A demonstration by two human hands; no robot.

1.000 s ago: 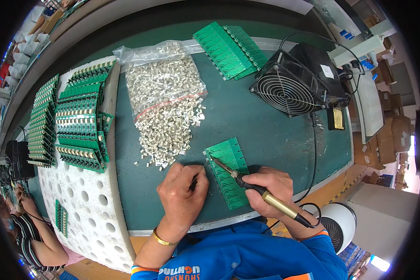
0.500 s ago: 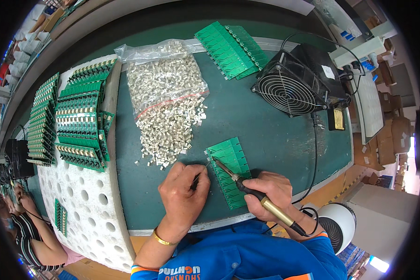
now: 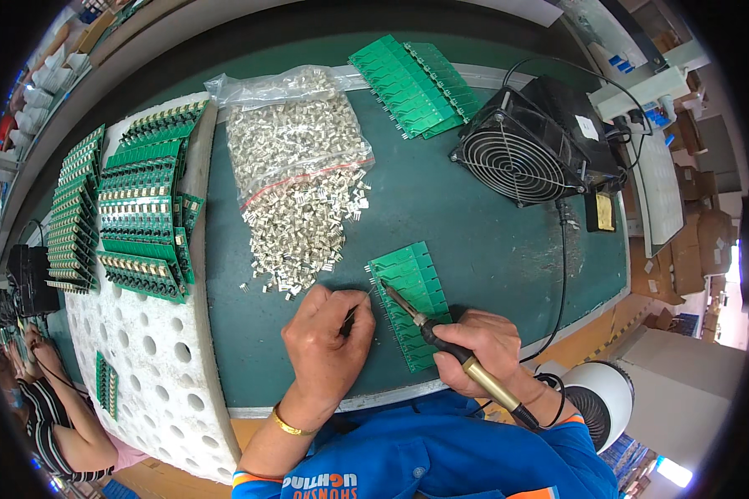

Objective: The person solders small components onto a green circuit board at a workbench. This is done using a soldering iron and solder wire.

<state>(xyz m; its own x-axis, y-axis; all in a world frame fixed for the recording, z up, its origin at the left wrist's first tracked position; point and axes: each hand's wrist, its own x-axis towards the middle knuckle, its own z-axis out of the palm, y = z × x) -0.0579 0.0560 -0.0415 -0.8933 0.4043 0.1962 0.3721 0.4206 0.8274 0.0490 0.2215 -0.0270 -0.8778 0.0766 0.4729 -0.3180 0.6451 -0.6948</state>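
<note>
A green circuit board lies on the table in front of me, with a row of small pins along its left edge. My right hand grips a soldering iron with a black grip and gold-coloured body. The iron's tip rests at the board's upper left edge, by the pins. Just left of the board, my left hand is closed in a pinch. Between its fingertips is what looks like thin solder wire, barely visible, reaching toward the iron's tip.
Small white connectors spill from a clear plastic bag at the far left. Circuit boards stand on white foam; more boards lie at the back. A black fan stands back right. Another person sits at far left.
The view has shifted very slightly. Both hands hold nearly the same place, and the iron's tip stays at the board's left edge.
</note>
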